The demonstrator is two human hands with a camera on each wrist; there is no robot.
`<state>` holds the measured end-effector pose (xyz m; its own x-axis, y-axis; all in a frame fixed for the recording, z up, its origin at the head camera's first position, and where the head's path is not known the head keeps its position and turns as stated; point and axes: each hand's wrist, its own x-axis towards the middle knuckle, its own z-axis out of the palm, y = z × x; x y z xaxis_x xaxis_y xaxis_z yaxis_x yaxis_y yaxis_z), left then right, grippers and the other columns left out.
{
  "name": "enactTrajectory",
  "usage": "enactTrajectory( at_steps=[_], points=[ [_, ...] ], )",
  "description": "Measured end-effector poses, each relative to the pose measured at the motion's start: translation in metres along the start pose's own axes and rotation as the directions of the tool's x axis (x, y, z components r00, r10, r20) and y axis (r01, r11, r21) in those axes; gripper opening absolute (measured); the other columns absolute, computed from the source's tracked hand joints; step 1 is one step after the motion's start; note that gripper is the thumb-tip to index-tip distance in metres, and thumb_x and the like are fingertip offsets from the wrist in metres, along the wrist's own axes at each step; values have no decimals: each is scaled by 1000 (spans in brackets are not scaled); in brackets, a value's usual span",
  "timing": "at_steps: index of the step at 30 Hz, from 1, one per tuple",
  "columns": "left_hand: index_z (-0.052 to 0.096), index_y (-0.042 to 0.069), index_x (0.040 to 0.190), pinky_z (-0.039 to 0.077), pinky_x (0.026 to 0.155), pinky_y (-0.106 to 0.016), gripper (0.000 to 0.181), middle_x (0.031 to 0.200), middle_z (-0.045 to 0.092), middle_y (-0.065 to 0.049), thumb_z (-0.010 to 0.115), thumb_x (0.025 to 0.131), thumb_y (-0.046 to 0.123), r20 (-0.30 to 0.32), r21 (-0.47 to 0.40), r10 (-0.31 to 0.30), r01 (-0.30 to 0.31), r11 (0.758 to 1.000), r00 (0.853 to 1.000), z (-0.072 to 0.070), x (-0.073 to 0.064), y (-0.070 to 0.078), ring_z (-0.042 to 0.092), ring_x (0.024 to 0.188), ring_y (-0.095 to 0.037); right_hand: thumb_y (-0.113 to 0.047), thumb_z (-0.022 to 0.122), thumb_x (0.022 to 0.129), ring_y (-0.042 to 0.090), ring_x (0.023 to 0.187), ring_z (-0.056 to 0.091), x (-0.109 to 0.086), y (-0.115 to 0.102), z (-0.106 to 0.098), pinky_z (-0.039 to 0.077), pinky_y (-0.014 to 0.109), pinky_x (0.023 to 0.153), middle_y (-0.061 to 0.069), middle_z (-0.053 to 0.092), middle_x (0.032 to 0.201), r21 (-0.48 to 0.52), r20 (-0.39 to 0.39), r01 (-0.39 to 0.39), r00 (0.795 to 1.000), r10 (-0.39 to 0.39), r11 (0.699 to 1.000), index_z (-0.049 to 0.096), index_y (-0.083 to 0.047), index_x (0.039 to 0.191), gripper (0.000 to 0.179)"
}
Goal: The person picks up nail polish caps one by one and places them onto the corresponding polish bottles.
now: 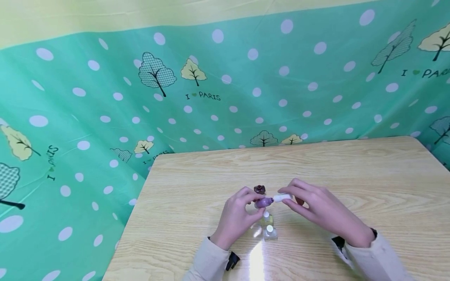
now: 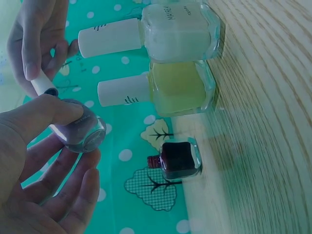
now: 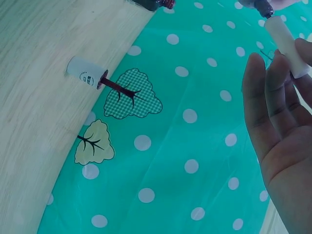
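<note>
Lining up end to end, the purple bottle [image 1: 263, 202] and its white cap [image 1: 282, 197] meet between the two hands, the bottle's neck turned toward the right hand [image 1: 316, 203] and their shared long axis running roughly sideways above the table [image 1: 190, 179]. Left of that joint, the left hand [image 1: 236, 216] pinches the bottle between thumb and fingers, with its other fingers spread loosely below; the right hand pinches the cap between thumb and fingertips. Dark neck shows beside the cap's rim, but whether the threads are engaged I cannot tell. Keeping cap and neck in line seems to matter most. Below and nearer the person, the yellow bottle [image 1: 268, 219] and the clear bottle [image 1: 270, 234] stand upright, both capped, close under the left hand. Beyond it stands the uncapped dark red bottle [image 1: 259, 189]. Near the right hand, a loose cap [image 3: 87, 72] appears to stand with its dark red brush upward, likely the easiest thing to knock.
</note>
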<state>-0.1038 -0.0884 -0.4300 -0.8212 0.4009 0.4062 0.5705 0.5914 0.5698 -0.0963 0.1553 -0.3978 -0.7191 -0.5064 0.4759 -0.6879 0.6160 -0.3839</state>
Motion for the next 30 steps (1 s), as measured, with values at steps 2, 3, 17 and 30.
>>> enactTrajectory(
  at_steps=[2, 3, 17, 30],
  points=[
    [75, 12, 105, 56, 81, -21, 26, 96, 67, 6, 82, 80, 13, 0, -1, 5, -5, 1000, 1000, 0, 0, 0, 66, 86, -10, -13, 74, 88, -7, 66, 43, 0, 0, 2, 39, 10, 51, -18, 56, 91, 0, -5, 7, 1000, -7, 1000, 71, -15, 109, 22],
    [75, 12, 105, 56, 81, -22, 26, 96, 67, 6, 82, 80, 13, 0, -1, 7, -7, 1000, 1000, 0, 0, 1, 66, 86, -9, -13, 75, 87, -7, 66, 43, 0, 0, 3, 39, 10, 51, -18, 56, 91, -1, -8, 10, 1000, -10, 1000, 71, -15, 109, 22],
    [75, 13, 106, 54, 81, -18, 27, 98, 67, 7, 81, 81, 14, 4, 15, 15, -15, 1000, 1000, 1, -1, 3, 65, 87, -6, -11, 75, 87, -7, 66, 44, 1, -3, 7, 41, 11, 52, -19, 59, 92, 14, 3, 1, 1000, -1, 1000, 71, -20, 104, 20],
    [76, 13, 103, 53, 80, -15, 24, 96, 67, 7, 82, 80, 14, -7, 31, 54, -54, 998, 999, 2, -2, 6, 63, 86, -4, -25, 76, 88, -9, 58, 39, 1, -3, 8, 35, 10, 48, -23, 48, 70, -52, -63, -29, 998, 26, 998, 68, -27, 84, 9]
  ],
)
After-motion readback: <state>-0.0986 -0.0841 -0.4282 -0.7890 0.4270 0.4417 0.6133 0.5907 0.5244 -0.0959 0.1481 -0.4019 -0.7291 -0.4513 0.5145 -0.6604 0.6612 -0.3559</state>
